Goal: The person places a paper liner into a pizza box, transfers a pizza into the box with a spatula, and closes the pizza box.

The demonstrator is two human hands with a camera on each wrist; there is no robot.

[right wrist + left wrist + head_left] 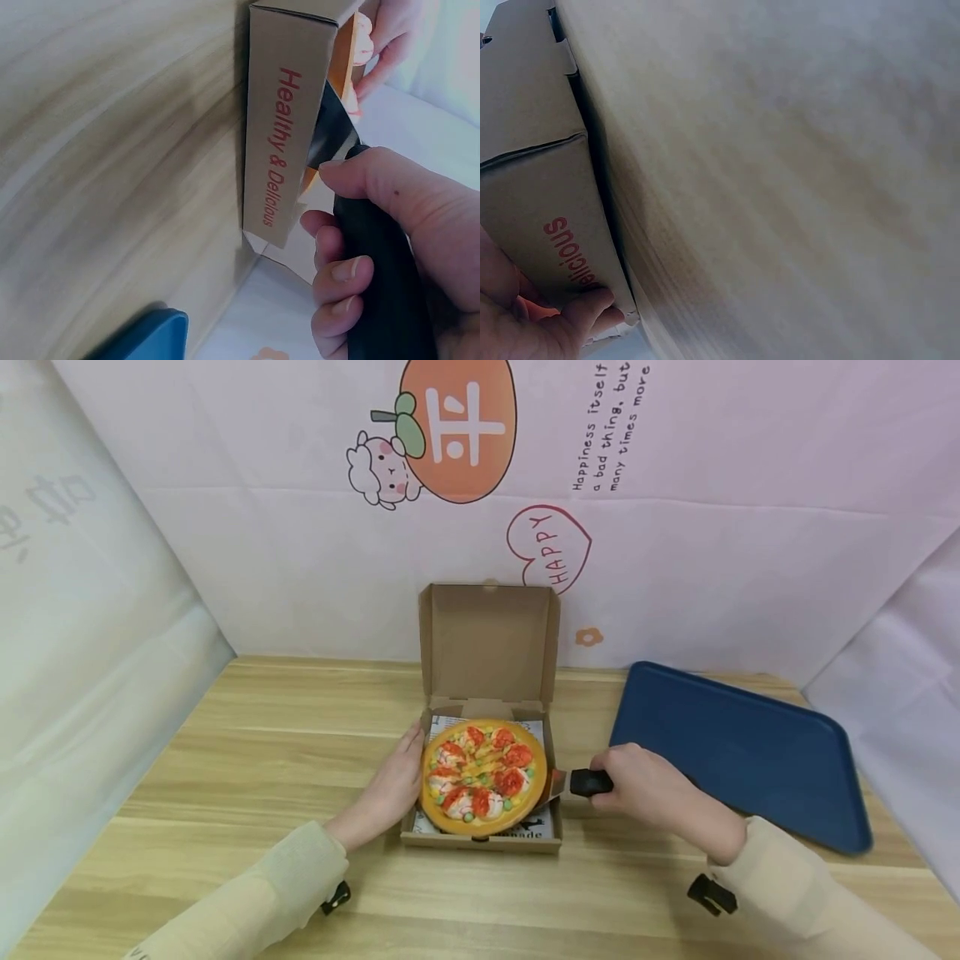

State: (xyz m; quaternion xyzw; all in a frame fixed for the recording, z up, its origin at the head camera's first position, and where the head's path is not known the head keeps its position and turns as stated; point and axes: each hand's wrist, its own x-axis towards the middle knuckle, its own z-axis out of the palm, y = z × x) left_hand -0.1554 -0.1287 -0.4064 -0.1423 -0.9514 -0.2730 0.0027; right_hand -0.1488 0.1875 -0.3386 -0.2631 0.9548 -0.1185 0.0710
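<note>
A toy pizza (483,777) with red and white toppings sits in an open cardboard pizza box (480,845) over printed paper. My left hand (393,785) rests against the box's left wall. In the left wrist view, that hand's fingers (589,304) touch the outside of the lettered wall. The black handle (590,782) of a metal pizza server is gripped by my right hand (652,785). Its blade (330,131) passes over the right box wall and in at the pizza's edge; the blade's tip is hidden.
A dark blue tray (738,752) lies on the right of the wooden table (300,760). The box lid (491,643) stands upright before a printed white cloth (322,585) at the back.
</note>
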